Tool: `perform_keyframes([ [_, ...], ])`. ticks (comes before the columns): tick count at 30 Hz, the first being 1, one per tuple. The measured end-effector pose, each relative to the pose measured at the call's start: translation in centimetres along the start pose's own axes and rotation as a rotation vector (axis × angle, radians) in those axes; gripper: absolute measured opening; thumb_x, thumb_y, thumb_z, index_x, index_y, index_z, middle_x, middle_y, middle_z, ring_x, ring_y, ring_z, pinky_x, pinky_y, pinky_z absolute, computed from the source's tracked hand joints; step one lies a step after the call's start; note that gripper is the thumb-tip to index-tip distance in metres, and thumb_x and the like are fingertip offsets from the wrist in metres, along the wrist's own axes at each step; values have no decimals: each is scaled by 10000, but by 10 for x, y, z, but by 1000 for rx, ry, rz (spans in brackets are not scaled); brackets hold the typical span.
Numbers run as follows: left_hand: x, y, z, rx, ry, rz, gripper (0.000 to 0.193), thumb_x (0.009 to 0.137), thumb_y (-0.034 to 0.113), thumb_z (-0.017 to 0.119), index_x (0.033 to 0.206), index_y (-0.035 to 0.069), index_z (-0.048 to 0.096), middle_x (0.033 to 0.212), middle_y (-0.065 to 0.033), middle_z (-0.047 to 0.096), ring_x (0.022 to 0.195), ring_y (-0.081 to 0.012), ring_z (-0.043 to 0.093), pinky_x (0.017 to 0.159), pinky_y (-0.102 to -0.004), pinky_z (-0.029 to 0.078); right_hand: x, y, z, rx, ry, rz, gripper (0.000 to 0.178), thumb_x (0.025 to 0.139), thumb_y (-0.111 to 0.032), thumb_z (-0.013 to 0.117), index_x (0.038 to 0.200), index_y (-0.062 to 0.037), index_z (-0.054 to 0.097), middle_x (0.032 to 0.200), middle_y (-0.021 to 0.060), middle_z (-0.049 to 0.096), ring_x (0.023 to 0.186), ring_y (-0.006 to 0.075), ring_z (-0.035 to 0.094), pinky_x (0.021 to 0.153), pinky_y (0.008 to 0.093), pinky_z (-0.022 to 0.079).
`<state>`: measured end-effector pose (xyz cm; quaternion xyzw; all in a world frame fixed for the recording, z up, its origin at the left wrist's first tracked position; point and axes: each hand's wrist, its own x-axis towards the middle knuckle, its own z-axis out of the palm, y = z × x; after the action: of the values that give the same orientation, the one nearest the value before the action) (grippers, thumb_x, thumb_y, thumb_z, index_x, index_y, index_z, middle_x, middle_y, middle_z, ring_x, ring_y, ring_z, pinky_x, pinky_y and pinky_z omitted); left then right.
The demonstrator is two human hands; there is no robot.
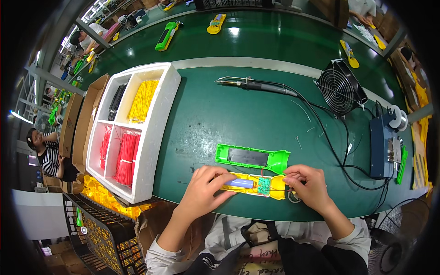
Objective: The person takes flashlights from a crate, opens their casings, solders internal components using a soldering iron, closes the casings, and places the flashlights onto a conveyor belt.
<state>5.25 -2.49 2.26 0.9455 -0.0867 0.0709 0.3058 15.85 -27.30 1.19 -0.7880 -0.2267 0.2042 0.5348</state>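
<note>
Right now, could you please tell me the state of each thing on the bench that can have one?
Yellow casing: open, lying flat, battery and circuit board showing.
Battery: seated in the casing, left hand resting on it.
Right hand: pinching a thin red wire at the casing's end.
Green casing half: separate, inside facing up.
Soldering iron: lying on the table, unheld.
Fan: upright; running or not, cannot tell.

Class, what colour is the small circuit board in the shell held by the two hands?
Green; the circuit board sits in a yellow shell, clearest in the head view.

Wire tray [158,137] left; fan [341,87] right, behind.
</note>
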Motion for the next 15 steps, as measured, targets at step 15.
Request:
perform_keyframes([
  [15,19,19,-13,2,34,72,343,639,282,686,906,100,573,881,-46,488,845,-220,464,744,-345,351,-9,-8,5,-24,8,-24,174,739,-24,607,904,18,570,721,90,606,628,104,596,557,209,475],
])
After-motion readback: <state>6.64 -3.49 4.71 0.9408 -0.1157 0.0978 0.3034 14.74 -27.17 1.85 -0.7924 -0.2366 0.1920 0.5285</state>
